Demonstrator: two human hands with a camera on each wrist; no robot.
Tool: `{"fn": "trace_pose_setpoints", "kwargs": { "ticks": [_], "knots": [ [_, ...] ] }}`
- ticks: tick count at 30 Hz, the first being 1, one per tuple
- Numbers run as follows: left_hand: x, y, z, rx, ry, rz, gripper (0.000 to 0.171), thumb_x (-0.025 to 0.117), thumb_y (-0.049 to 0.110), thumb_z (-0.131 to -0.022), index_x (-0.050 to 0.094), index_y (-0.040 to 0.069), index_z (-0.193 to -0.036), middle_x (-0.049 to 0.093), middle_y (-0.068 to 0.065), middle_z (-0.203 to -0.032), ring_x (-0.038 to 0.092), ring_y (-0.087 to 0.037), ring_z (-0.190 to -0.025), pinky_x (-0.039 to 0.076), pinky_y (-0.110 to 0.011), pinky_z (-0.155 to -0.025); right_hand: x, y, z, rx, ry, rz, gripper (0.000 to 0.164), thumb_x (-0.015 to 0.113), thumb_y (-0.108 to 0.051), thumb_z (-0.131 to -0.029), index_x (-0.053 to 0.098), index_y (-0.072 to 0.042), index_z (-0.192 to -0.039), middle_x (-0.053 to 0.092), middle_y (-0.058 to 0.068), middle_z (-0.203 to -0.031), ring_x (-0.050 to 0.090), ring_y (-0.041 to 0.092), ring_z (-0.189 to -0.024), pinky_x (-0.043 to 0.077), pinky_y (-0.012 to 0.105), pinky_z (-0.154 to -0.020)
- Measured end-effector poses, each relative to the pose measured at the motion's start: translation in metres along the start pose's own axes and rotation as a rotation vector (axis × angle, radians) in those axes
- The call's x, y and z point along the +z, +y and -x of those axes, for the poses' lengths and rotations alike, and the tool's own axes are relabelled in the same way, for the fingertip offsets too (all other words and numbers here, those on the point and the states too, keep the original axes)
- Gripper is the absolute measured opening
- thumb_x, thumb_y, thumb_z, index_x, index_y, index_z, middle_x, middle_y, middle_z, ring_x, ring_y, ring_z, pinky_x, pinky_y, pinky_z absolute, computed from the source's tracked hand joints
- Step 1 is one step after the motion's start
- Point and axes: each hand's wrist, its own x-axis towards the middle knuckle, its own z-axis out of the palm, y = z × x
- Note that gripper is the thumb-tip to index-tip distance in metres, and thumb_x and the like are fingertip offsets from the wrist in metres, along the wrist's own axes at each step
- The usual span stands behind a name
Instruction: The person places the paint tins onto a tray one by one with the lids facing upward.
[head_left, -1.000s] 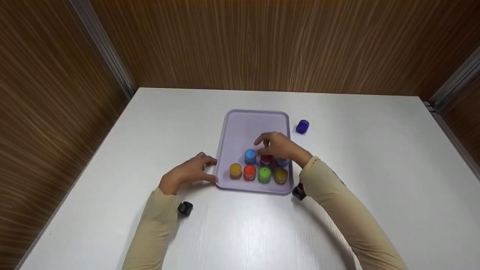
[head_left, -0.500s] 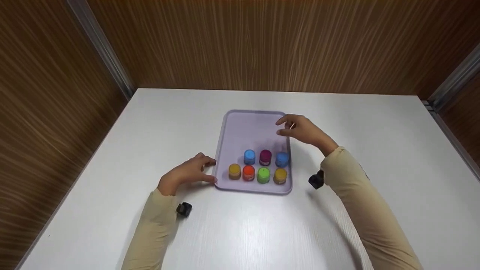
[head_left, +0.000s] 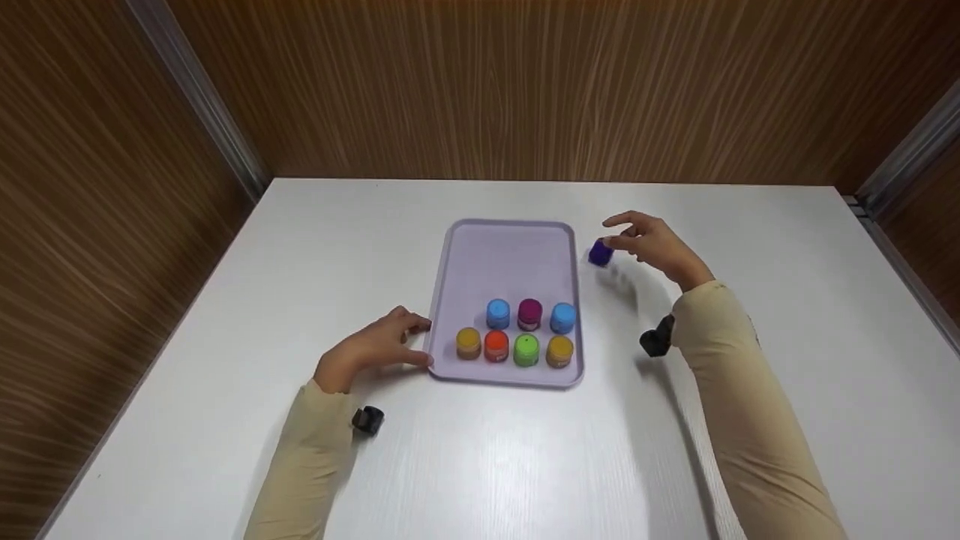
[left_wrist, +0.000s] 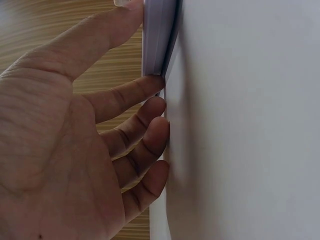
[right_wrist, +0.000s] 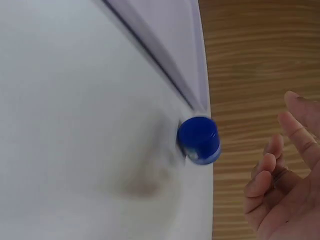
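A lilac tray (head_left: 510,262) holds several small paint jars in two rows at its near end. The back row has a light blue jar (head_left: 498,313), a maroon jar (head_left: 529,313) and another blue jar (head_left: 562,318). My left hand (head_left: 379,345) rests at the tray's left edge, thumb and index finger touching it, fingers loosely bent. Beyond the tray's right edge, a dark blue jar (right_wrist: 198,137) lies on its side on the table. Close over it is my right hand (head_left: 652,240), thumb and fingers apart; the right wrist view shows a gap between them and the jar.
In front are a yellow jar (head_left: 469,343), an orange-red jar (head_left: 496,346), a green jar (head_left: 526,349) and a second yellow jar (head_left: 559,351). The white table (head_left: 480,465) meets a wood-grain panel (head_left: 510,90) behind; similar panels stand at both sides.
My right hand has moved from over the back row of jars, up and right across the tray's edge, to the dark blue jar. The left hand has stayed at the tray's edge.
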Motion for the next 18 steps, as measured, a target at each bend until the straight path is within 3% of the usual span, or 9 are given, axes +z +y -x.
{"fn": "trace_pose_setpoints", "kwargs": {
  "ticks": [14,18],
  "knots": [
    [0.004,0.004,0.000,0.013,0.001,0.006,0.066,0.076,0.034,-0.077,0.055,0.006,-0.133,0.050,-0.010,-0.114,0.045,-0.022,-0.103,0.039,-0.038,-0.093,-0.012,0.025,0.000,0.114,-0.086,-0.047,0.062,0.062,-0.031,-0.094,0.037,-0.011,-0.146,0.051,0.002,-0.104,0.046,0.026,-0.110,0.033,0.056,-0.105],
    [0.004,0.006,-0.001,0.027,-0.003,0.006,0.065,0.075,0.034,-0.078,0.055,0.004,-0.133,0.050,-0.010,-0.116,0.046,-0.022,-0.103,0.039,-0.039,-0.095,-0.012,0.028,0.001,0.146,-0.119,-0.009,0.064,0.062,-0.030,-0.093,0.033,-0.013,-0.149,0.054,0.001,-0.102,0.048,0.022,-0.102,0.038,0.048,-0.100]
  ]
}}
